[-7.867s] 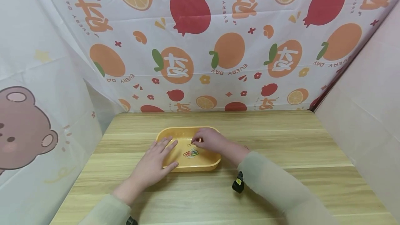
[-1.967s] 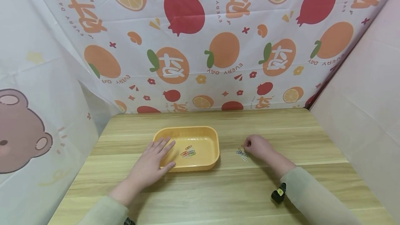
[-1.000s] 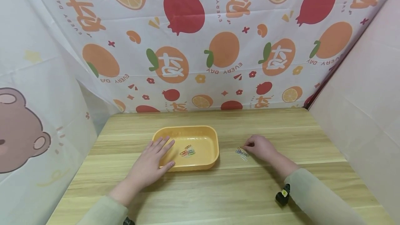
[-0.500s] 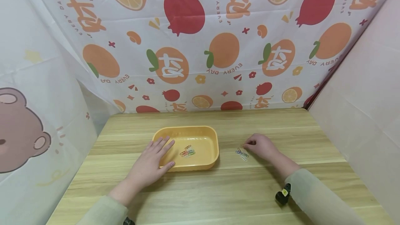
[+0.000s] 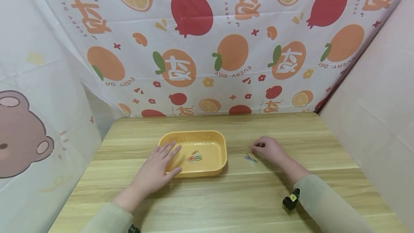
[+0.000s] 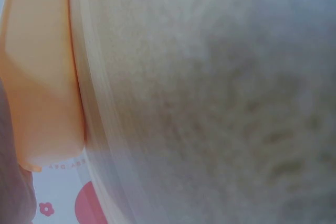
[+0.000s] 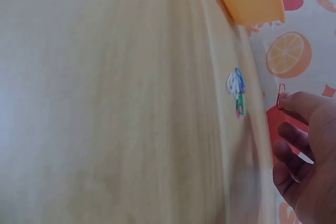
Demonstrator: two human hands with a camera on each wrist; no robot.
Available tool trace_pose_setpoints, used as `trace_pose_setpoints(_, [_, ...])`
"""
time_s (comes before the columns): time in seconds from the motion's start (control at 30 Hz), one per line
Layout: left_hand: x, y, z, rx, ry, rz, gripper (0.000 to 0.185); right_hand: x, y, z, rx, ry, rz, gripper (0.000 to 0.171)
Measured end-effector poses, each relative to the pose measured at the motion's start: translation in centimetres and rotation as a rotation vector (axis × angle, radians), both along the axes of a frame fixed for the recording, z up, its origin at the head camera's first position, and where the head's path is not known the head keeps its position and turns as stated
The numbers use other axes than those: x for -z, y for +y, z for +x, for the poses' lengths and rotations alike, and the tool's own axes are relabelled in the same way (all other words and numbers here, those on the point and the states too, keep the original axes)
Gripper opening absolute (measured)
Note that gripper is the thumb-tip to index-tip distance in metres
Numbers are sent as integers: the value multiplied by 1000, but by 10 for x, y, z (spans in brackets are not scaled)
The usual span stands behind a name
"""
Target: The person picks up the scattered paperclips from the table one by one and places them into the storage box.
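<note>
A red paper clip [image 7: 280, 97] is pinched at the fingertips of the right hand [image 5: 270, 149], lifted just clear of the wooden table [image 5: 245, 197], in the wrist view; the thumb and forefinger are curled onto it while the other fingers fold loosely beneath; just to that hand's left, on the bare wood, lies a small heap of coloured paper clips [image 5: 250, 159], blue, white and green among them, still to be picked up; further left, between the two hands, sits the yellow tray [image 5: 220, 143], and inside it, close to the left hand's fingertips, rests a second cluster of clips [image 5: 194, 158], red, green and orange, already gathered; the left hand [image 5: 157, 170] lies flat with straight, spread fingers over the tray's near left rim, gripping nothing and steadying the tray; judged from how things lie, the sorting looks partly done, with one group in the tray, one clip in transit and a few remaining on the table beside the right hand; the left wrist view is filled with blurred wood and a strip of the tray's edge and adds little; behind both hands hangs a fruit-printed cloth backdrop [image 5: 200, 46], with a bear-printed sheet [image 5: 22, 132] off to the left hand's side.
</note>
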State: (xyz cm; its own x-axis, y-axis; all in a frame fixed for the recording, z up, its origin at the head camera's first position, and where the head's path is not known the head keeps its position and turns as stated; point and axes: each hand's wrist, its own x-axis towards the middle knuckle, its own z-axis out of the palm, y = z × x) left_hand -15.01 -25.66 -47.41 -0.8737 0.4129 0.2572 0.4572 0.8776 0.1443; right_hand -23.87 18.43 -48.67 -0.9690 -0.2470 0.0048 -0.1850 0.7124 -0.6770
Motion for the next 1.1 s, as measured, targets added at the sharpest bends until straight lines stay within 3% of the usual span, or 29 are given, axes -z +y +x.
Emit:
trace_pose_setpoints(0.43, [0, 1, 0, 11, 8, 9, 75, -16, -25, -13, 0, 30, -79, 20])
trace_pose_setpoints(0.77, [-1, 1, 2, 0, -6, 12, 75, -34, -64, -16, -40, 9, -176, 24])
trace_pose_setpoints(1.1, [0, 2, 2, 1, 3, 9, 76, -49, -113, -12, -85, 11, -259, 16])
